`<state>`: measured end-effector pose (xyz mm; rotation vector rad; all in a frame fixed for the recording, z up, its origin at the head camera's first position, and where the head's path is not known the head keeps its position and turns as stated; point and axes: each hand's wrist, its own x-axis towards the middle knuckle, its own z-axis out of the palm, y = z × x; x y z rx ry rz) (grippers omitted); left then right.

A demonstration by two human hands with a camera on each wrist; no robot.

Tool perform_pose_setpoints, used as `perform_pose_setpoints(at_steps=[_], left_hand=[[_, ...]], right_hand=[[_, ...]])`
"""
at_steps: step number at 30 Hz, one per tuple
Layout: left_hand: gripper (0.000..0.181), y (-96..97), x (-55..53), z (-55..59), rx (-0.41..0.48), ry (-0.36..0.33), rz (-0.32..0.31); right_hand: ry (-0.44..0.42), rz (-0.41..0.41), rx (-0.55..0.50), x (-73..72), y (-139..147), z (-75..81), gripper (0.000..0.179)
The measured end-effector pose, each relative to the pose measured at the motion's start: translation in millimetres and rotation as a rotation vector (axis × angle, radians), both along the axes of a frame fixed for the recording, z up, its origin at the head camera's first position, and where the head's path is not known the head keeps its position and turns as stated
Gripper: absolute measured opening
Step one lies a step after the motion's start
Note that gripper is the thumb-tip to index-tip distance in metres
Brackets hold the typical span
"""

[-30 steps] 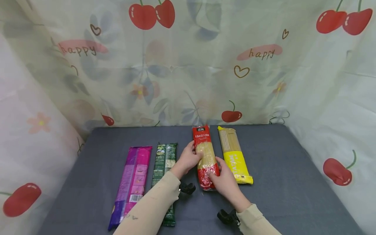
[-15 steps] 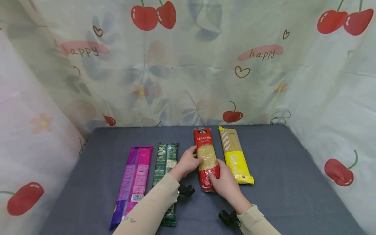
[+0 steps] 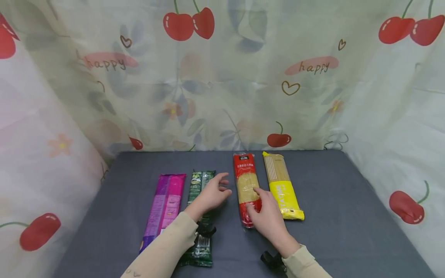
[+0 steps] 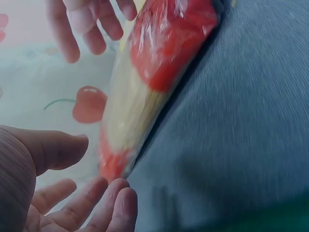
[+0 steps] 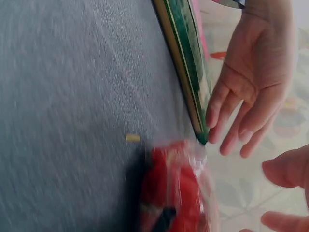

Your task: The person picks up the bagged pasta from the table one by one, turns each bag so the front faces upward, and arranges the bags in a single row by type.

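A red pack of spaghetti (image 3: 247,179) with a see-through middle lies lengthwise on the grey table. My right hand (image 3: 269,218) hovers over its lower right side, thumb and fingers spread. In the right wrist view, a gap shows between my right fingers (image 5: 285,169) and the pack's red end (image 5: 178,193). To the left, my left hand (image 3: 210,193) is above the dark green pack (image 3: 200,179), fingers loosely bent and holding nothing. The left wrist view also has my left hand (image 4: 72,193) apart from the spaghetti's wrapper, its fingers relaxed.
A yellow pasta pack (image 3: 286,197) lies just right of the red one. The purple and pink pack (image 3: 170,204) is left of the green one, partly under my left sleeve (image 3: 167,247). A small yellowish scrap (image 5: 133,137) lies on the cloth. A printed curtain (image 3: 208,96) stands behind.
My left hand has let go of the red spaghetti pack and moved left over the green one. My right hand has loosened from the pack's lower end. The head view has shifted slightly.
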<state>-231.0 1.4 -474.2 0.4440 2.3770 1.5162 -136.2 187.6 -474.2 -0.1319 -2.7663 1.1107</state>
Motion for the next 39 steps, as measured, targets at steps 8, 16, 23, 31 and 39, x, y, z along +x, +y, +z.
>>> perform_pose_setpoints(at_steps=[8,16,23,31,39], left_hand=[[0.061,-36.9,2.3,8.8,-0.048,0.044,0.073],[0.059,-62.2,-1.0,1.8,-0.113,0.106,0.135],[0.063,-78.1,-3.8,3.9,-0.196,0.177,0.153],[0.06,-85.0,-18.4,-2.9,-0.265,0.226,0.127],[0.061,-86.0,-37.2,-12.2,-0.284,0.22,0.072]], right_hand=[[0.07,0.08,-0.037,7.8,-22,-1.9,0.063],[-0.014,0.217,-0.128,19.0,-45,-10.3,0.065],[-0.105,0.33,-0.199,28.1,-63,-14.1,0.07],[-0.229,0.398,-0.202,36.9,-79,-17.2,0.076],[-0.351,0.436,-0.176,39.5,-86,-21.2,0.085]])
